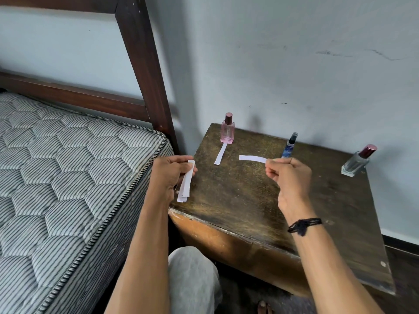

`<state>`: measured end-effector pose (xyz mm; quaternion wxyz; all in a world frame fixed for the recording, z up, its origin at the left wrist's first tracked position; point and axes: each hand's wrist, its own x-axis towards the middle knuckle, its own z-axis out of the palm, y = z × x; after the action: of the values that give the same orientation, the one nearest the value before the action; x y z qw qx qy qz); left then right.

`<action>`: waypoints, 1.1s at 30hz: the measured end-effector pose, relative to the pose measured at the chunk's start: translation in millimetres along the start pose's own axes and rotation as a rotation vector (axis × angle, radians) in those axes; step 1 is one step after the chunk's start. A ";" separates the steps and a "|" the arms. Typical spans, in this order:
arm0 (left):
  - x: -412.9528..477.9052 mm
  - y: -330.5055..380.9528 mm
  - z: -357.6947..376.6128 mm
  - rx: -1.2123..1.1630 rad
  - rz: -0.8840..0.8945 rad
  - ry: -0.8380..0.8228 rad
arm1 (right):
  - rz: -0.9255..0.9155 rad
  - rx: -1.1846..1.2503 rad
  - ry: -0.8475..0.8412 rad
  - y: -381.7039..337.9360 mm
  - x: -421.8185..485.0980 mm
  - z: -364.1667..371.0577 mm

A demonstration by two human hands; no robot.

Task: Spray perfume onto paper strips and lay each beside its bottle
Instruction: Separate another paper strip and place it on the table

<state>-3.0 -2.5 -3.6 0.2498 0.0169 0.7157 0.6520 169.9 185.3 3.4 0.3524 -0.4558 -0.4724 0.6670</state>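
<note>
A person's right hand [288, 175] pinches one end of a white paper strip [252, 158] between thumb and curled fingers, holding it level above a worn wooden table [238, 196], its free end pointing left. The left hand [169, 175] grips a bundle of spare strips [186, 181] at the table's left edge; how many strips it holds cannot be counted, as they overlap.

Three perfume bottles stand along the back of the table. A pink bottle [227, 131] with a rose-metal cap stands at left, and a second strip [220, 154] lies flat on the table in front of it, its far end touching or just short of the base. A slim blue spray bottle [290, 145] stands at centre, its lower part hidden behind the right hand's knuckles; its label carries a pattern, but no writing can be read. A clear square bottle [357, 162] with a dark red cap stands at right, well apart from the others, and no label can be made out on it or on the pink one.

A black braided band [303, 225] circles the right wrist. A striped quilted mattress [68, 166] on a dark wooden bed frame [140, 64] fills the left side, cut off by the picture's edge. A knee in grey fabric [192, 279] and bare toes [264, 307] show at the bottom, against a scuffed pale wall [294, 53] behind.
</note>
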 end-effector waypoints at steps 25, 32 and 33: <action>2.8 -15.8 19.1 0.224 -0.004 -0.110 | 0.076 0.010 -0.042 5.6 -2.6 4.0; 3.1 -17.9 20.3 0.324 0.060 -0.102 | 0.079 0.006 -0.053 5.3 -1.8 2.0; 3.1 -18.3 20.1 0.340 0.066 -0.102 | 0.080 0.006 -0.056 4.6 -2.1 1.2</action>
<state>7.5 14.4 -22.4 0.2577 0.1152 0.8012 0.5277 169.3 181.7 -0.3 0.3134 -0.4543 -0.4617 0.6944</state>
